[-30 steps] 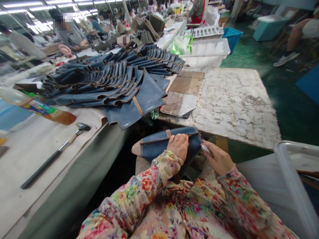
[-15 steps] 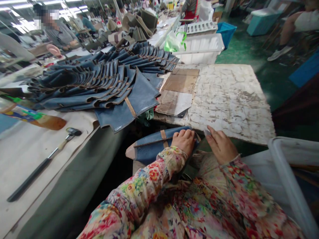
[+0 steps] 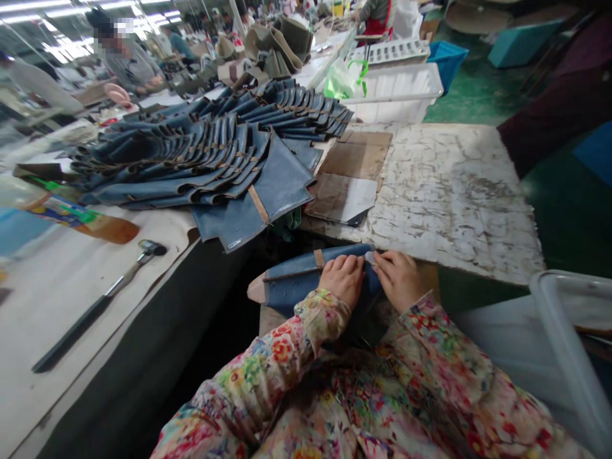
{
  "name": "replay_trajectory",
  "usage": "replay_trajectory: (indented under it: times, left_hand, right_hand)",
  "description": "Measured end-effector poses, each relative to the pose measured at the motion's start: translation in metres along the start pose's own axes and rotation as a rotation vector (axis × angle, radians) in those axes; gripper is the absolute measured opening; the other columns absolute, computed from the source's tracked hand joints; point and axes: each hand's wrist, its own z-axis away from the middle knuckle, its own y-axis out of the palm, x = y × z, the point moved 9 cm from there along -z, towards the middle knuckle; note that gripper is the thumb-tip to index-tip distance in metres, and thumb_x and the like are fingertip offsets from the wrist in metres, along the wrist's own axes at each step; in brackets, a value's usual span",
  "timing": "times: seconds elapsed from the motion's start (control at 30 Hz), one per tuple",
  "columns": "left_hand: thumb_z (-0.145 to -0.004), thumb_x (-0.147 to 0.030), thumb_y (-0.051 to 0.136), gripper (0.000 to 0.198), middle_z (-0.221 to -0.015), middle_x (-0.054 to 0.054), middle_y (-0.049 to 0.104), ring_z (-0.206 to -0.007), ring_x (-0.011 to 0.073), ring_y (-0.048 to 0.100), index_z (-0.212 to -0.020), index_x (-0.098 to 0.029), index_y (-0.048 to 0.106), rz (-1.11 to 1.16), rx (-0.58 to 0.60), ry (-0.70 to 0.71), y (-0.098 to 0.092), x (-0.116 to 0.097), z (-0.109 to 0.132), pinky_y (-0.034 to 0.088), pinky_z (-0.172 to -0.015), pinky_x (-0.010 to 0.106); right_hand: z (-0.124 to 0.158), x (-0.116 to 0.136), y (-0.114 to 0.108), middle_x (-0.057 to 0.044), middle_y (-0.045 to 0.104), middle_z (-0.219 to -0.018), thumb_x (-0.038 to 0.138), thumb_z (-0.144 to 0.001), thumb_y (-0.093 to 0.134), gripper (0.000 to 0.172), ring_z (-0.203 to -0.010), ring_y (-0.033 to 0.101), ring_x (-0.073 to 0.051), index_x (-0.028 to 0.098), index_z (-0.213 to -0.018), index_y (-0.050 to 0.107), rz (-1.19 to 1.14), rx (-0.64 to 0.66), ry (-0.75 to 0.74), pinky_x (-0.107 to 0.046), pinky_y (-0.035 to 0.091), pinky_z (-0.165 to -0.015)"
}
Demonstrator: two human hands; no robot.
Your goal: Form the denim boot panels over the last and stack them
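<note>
Green-painted factory floor (image 3: 478,95) under long rows of fluorescent tubes (image 3: 62,9). Scarred, white-topped counter (image 3: 454,191) in the foreground; white plastic crate (image 3: 396,83) and blue bin (image 3: 447,64) beyond it. Teal storage box (image 3: 519,41) further right. Co-workers (image 3: 129,57) along distant benches.

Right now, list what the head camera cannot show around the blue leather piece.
Head view: the small pale item is partly hidden by the right hand and too small to name.
Head view: the underside of the blue leather piece is hidden by the piece itself; its right end is hidden by the left hand.
</note>
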Motion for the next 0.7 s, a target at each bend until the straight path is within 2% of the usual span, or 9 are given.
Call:
replay_trajectory:
  times: [0.17,0.3,0.5,0.6,0.7]
  left_hand:
    - [-0.089,-0.027,0.038,0.030,-0.103,0.006,0.059,-0.095,0.0181,0.050,-0.113,-0.016,0.051,-0.015,-0.029,-0.022,-0.008,0.013,0.010,0.040,-0.078,0.033]
    - [-0.088,-0.025,0.041,0.028,-0.102,0.005,0.060,-0.097,0.0176,0.050,-0.112,-0.017,0.052,-0.020,-0.085,-0.029,-0.017,0.023,0.025,0.039,-0.082,0.033]
    - [-0.086,-0.024,0.044,0.026,-0.107,0.004,0.061,-0.101,0.0191,0.049,-0.109,-0.019,0.055,-0.063,-0.149,-0.112,-0.029,0.045,0.049,0.038,-0.085,0.034]
    - [-0.087,-0.023,0.043,0.028,-0.112,0.003,0.060,-0.105,0.0180,0.049,-0.113,-0.020,0.054,-0.069,-0.192,-0.130,-0.033,0.052,0.062,0.036,-0.091,0.033]
    - [-0.087,-0.023,0.041,0.033,-0.120,0.004,0.057,-0.115,0.0181,0.045,-0.119,-0.018,0.051,-0.073,-0.226,-0.114,-0.034,0.052,0.073,0.030,-0.100,0.034]
  right_hand:
    - [-0.003,0.025,0.007,-0.009,0.057,-0.098,0.028,-0.089,0.038,0.032,-0.092,0.046,-0.020,0.016,-0.110,0.059,0.062,0.058,-0.073,-0.031,0.041,-0.080]
    - [-0.007,0.046,0.010,-0.011,0.057,-0.097,0.025,-0.088,0.038,0.032,-0.092,0.046,-0.021,0.013,-0.111,0.058,0.098,0.107,-0.107,-0.032,0.041,-0.082]
    - [-0.009,0.080,0.023,-0.012,0.057,-0.098,0.023,-0.088,0.039,0.034,-0.091,0.046,-0.021,0.010,-0.115,0.055,0.049,0.146,-0.178,-0.031,0.044,-0.078]
    - [-0.012,0.089,0.027,-0.011,0.056,-0.097,0.024,-0.088,0.038,0.034,-0.091,0.047,-0.021,0.011,-0.115,0.055,0.021,0.167,-0.186,-0.030,0.045,-0.076]
    - [-0.015,0.087,0.027,-0.010,0.056,-0.096,0.025,-0.088,0.039,0.032,-0.090,0.047,-0.020,0.014,-0.113,0.056,-0.018,0.189,-0.186,-0.031,0.046,-0.078]
